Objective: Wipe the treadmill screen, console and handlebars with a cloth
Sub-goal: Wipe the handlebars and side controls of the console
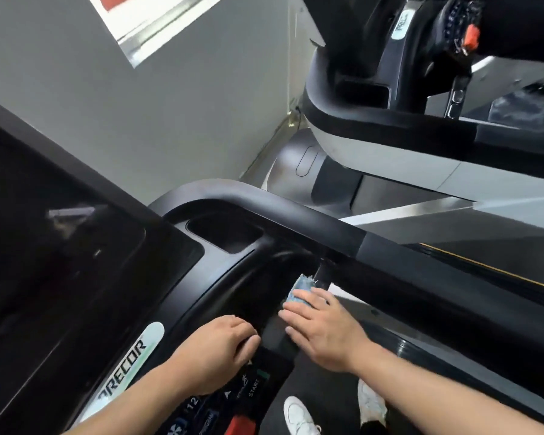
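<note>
The treadmill's dark screen (54,252) fills the left of the view, with the black console (157,365) and its button panel (233,400) below it. A black handlebar (283,215) curves from the console to the right. A short inner bar (322,276) drops from it. My right hand (321,328) presses a light blue cloth (300,293) against this inner bar, fingers wrapped over the cloth. My left hand (214,350) rests on the console above the buttons, fingers loosely bent and holding nothing.
A cup-holder recess (226,233) sits in the console's corner. A second treadmill (390,130) stands close on the right, with a red safety clip (470,37) on its console. A grey wall (170,105) is ahead. My white shoes (299,416) stand on the belt.
</note>
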`<state>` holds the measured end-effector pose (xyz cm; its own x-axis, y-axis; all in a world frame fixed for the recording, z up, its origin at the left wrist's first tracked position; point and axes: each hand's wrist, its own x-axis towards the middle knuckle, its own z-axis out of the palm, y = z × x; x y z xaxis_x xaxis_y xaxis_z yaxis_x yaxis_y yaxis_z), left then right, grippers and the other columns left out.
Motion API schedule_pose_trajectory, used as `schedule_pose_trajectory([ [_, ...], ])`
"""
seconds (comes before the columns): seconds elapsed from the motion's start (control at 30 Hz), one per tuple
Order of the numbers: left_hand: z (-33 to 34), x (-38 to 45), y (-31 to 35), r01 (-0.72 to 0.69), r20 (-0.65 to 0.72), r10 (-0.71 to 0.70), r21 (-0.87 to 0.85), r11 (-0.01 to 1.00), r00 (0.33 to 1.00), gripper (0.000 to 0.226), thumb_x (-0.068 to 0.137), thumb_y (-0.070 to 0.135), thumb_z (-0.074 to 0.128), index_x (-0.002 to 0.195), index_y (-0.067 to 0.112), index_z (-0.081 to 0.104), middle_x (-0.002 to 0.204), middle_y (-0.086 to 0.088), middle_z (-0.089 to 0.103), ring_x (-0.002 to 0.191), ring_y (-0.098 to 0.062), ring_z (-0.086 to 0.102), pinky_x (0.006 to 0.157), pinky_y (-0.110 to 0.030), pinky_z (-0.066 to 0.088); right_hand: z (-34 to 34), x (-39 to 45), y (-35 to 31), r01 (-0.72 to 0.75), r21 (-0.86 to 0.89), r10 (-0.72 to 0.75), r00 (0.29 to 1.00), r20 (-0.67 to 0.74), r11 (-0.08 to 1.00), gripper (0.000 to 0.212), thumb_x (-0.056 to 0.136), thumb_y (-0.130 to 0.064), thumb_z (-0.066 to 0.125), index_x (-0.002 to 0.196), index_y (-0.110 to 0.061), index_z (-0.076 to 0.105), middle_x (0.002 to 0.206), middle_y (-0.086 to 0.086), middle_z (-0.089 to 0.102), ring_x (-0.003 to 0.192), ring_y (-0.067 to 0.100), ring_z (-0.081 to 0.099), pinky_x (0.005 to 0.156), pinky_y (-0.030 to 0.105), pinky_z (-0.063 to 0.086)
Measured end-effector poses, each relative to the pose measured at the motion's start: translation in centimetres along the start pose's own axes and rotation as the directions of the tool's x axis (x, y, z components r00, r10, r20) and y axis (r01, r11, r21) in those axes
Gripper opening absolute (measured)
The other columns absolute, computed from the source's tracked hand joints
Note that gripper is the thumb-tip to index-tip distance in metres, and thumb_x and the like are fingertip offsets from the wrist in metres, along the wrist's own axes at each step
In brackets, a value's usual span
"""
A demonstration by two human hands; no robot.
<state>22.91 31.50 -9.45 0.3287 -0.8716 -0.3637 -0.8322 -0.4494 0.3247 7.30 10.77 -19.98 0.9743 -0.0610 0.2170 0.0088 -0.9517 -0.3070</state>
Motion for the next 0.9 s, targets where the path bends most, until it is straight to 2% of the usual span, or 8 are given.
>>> schedule_pose_trajectory([
  [0.13,0.8,0.1,-0.5,-0.024,-0.025,0.025,0.046,0.999,0.999,0.046,0.107,0.055,0.026,0.096,0.031,0.064,0.096,0.015,0.066,0.097,-0.006,0.057,0.092,-0.026,0.047,-1.4,2.5,4.3,-0.138,-0.118,0.151,0.983,0.108,0.983,0.038,0.108,-0.046,0.041,0.121,-0.023,0.068,0.131,-0.006,0.064,0.139,0.025,0.050,0.114,0.041,0.035],
  [0.23,1.3,-0.1,-0.7,-0.091,-0.087,0.101,0.113,0.989,0.991,0.045,0.108,0.051,0.030,0.096,0.028,0.066,0.096,0.013,0.067,0.097,-0.010,0.060,0.091,-0.028,0.050,-0.5,1.8,-0.4,-0.291,-0.051,0.295,0.948,0.119,0.955,0.040,0.106,-0.049,0.039,0.119,-0.022,0.066,0.139,-0.004,0.059,0.149,0.028,0.039,0.120,0.053,0.029],
  [0.4,2.1,-0.4,-1.0,-0.092,-0.157,0.127,0.213,0.973,0.979,0.044,0.109,0.052,0.030,0.098,0.030,0.066,0.097,0.013,0.065,0.092,-0.012,0.060,0.074,-0.032,0.057,-0.9,-0.9,-1.7,0.059,-0.054,-0.049,0.986,0.160,0.997,0.045,0.108,-0.052,0.038,0.140,-0.029,0.060,0.148,-0.010,0.057,0.150,0.022,0.040,0.121,0.051,0.028],
  [0.47,2.0,-0.4,-0.9,-0.081,-0.164,0.120,0.227,0.970,0.979,0.046,0.109,0.054,0.027,0.100,0.030,0.066,0.100,0.013,0.065,0.093,-0.011,0.059,0.072,-0.033,0.057,-1.6,0.6,1.4,0.074,-0.116,-0.049,0.977,0.206,0.990,0.042,0.109,-0.054,0.035,0.134,-0.033,0.061,0.141,-0.011,0.059,0.145,0.021,0.045,0.121,0.051,0.031],
  [0.63,2.5,-0.5,-1.1,-0.129,-0.218,0.191,0.270,0.954,0.957,0.041,0.109,0.048,0.035,0.095,0.027,0.068,0.093,0.013,0.066,0.086,-0.013,0.060,0.067,-0.033,0.058,-0.3,1.6,-1.0,-0.364,-0.077,0.370,0.925,0.090,0.928,0.045,0.107,-0.048,0.036,0.129,-0.022,0.065,0.146,-0.002,0.058,0.150,0.029,0.040,0.119,0.054,0.033],
  [0.7,2.8,-0.4,-1.2,-0.161,-0.246,0.240,0.301,0.940,0.939,0.038,0.109,0.044,0.041,0.092,0.024,0.069,0.089,0.011,0.066,0.080,-0.016,0.060,0.064,-0.035,0.057,0.8,-0.7,-4.3,-0.256,-0.076,0.263,0.960,0.101,0.964,0.048,0.107,-0.048,0.038,0.141,-0.022,0.059,0.155,-0.002,0.051,0.155,0.028,0.032,0.120,0.055,0.028],
  [0.8,3.0,-0.3,-1.2,-0.177,-0.266,0.264,0.312,0.933,0.927,0.036,0.107,0.042,0.045,0.090,0.022,0.070,0.087,0.008,0.066,0.077,-0.018,0.061,0.063,-0.036,0.057,-0.2,-1.4,-1.5,0.020,-0.094,-0.005,0.987,0.158,0.995,0.051,0.109,-0.051,0.032,0.150,-0.027,0.053,0.158,-0.005,0.050,0.154,0.024,0.035,0.121,0.053,0.028],
  [0.9,2.9,-0.4,-1.2,-0.170,-0.285,0.266,0.319,0.932,0.921,0.036,0.106,0.043,0.045,0.091,0.022,0.070,0.087,0.009,0.066,0.079,-0.017,0.062,0.063,-0.035,0.057,-1.1,1.3,3.4,-0.043,-0.181,0.083,0.973,0.217,0.983,0.051,0.109,-0.050,0.029,0.148,-0.029,0.053,0.157,-0.005,0.050,0.151,0.020,0.036,0.122,0.049,0.028],
])
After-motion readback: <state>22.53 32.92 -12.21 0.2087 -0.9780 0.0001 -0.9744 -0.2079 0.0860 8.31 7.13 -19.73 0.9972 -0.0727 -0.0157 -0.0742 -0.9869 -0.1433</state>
